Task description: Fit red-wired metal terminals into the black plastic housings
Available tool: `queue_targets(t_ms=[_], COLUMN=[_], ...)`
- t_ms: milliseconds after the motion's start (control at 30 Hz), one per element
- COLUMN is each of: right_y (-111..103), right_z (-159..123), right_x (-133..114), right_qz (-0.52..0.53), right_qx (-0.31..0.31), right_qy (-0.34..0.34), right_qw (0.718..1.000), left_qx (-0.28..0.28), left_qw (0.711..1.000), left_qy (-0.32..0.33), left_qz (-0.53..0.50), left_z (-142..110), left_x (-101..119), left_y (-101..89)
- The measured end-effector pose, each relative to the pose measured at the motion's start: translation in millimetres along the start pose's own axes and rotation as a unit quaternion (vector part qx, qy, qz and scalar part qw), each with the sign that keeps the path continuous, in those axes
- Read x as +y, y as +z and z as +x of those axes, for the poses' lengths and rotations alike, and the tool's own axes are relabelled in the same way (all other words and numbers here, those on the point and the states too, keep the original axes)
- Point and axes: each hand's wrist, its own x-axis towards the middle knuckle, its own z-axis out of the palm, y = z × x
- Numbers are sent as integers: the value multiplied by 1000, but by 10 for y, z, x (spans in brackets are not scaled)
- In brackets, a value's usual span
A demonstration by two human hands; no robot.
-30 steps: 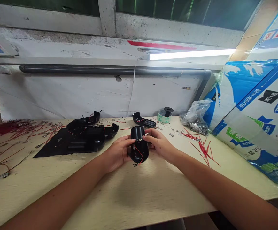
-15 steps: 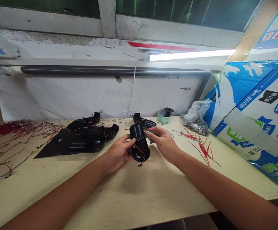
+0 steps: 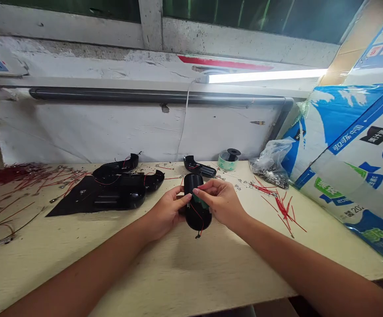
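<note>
A glossy black plastic housing point(image 3: 198, 220), rounded at its near end, is held tilted just above the table. A thin red wire runs over it, with a small connector hanging at the near end. My left hand point(image 3: 169, 210) grips its left side, thumb on top. From the right, my right hand point(image 3: 223, 201) is closed in a pinch on a small greenish strip point(image 3: 203, 203) against the housing's upper face. The thumb and fingers partly cover the strip, so I cannot tell whether it sticks to the surface.
More black housings point(image 3: 122, 193) lie on a black sheet point(image 3: 66, 203) at left, and another housing point(image 3: 200, 168) sits behind. A tape roll point(image 3: 227, 162), a plastic bag of small metal parts point(image 3: 272, 165), loose red wires point(image 3: 284, 209) and a blue-white carton point(image 3: 350, 154) occupy the right.
My right hand has moved left, bringing the greenish strip from beside the housing onto its upper face. The housing has shifted slightly right and toward me with my left hand.
</note>
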Motion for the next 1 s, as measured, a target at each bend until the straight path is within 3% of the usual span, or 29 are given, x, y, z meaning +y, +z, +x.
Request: queue_targets(t_ms=[500,833,1000], right_y=[25,-85,-120], right_z=[6,42,50], right_x=[-23,-30,-70], right_qz=[-37,9,-65], right_qx=[-10,15,34], right_qy=[28,-32,-66], right_qw=[999,999,995], left_qx=[9,35,31], left_qw=[998,999,999], left_qy=[35,4,-4], left_qz=[48,-26,-22], left_z=[53,-18,-19], left_x=[-64,30,37], left_y=[-26,49,15])
